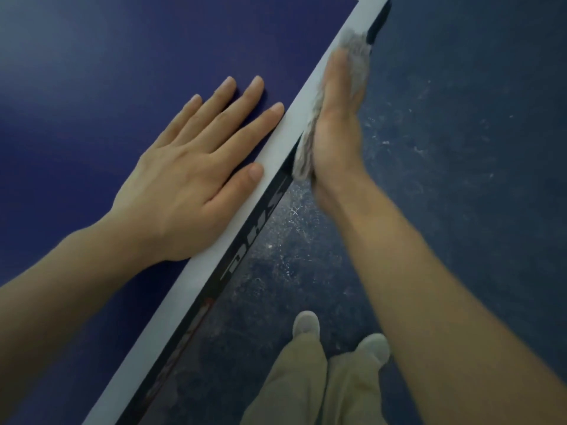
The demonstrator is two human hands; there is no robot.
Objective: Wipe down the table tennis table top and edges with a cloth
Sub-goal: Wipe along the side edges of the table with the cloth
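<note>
Smooth blue tabletop (pixel 92 56) w/ left hand (pixel 190 179) flat, fingers wide; right hand (pixel 334 130) presses fuzzy grey cloth (pixel 357 56) vs edge.

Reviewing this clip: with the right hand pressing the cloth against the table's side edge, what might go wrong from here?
1. The right hand presses the cloth with a flat palm, not a grip, so the cloth may slip and drop to the floor.
2. The cloth hangs past the edge, so part of it may miss the surface.
3. The left hand lies flat on the top and may leave prints.
</note>
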